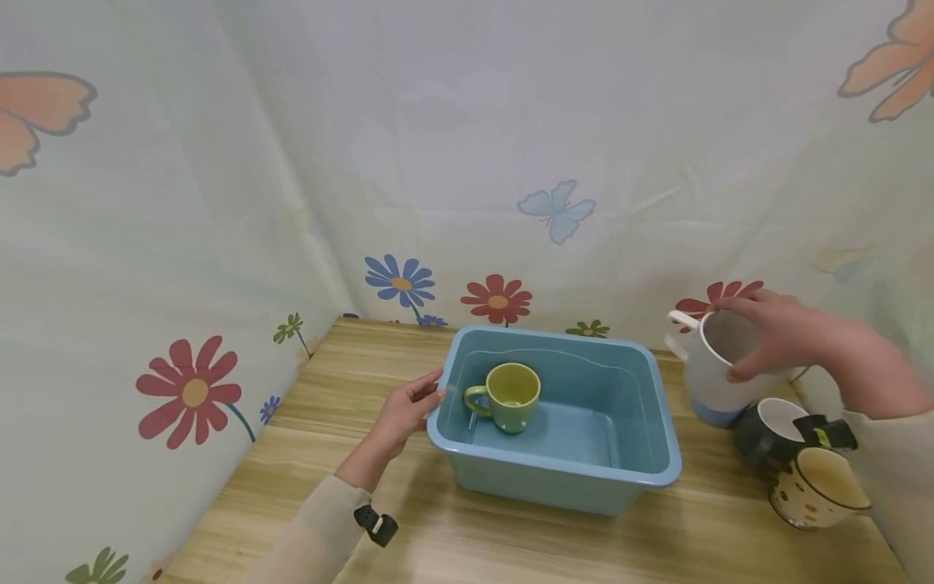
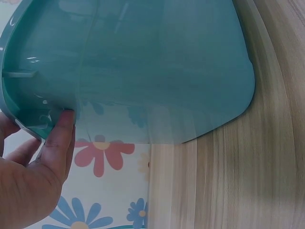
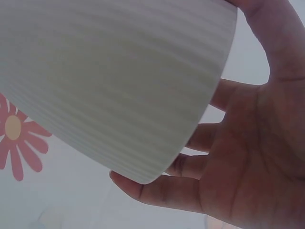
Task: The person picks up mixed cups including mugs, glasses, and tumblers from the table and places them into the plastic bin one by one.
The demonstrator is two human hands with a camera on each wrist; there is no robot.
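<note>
My right hand (image 1: 784, 337) grips a tall white mug (image 1: 711, 369) with a blue base from above, thumb and fingers at its rim. The mug leans, its handle toward the left. In the right wrist view, the ribbed wall of the mug (image 3: 109, 81) fills much of the picture, with my fingers (image 3: 167, 191) around the rim end. My left hand (image 1: 404, 414) holds the left rim of a blue plastic basin (image 1: 554, 465). The left wrist view has the fingers (image 2: 57, 143) at the underside of the basin's rim. Inside the basin, toward the left, stands a green mug (image 1: 513, 397).
A dark mug (image 1: 759, 446) with a white inside stands right of the basin, below the raised white mug. Nearer the front is a cream patterned cup (image 1: 810, 491). The wooden table (image 1: 365, 357) backs onto a flower-printed curtain (image 1: 438, 162).
</note>
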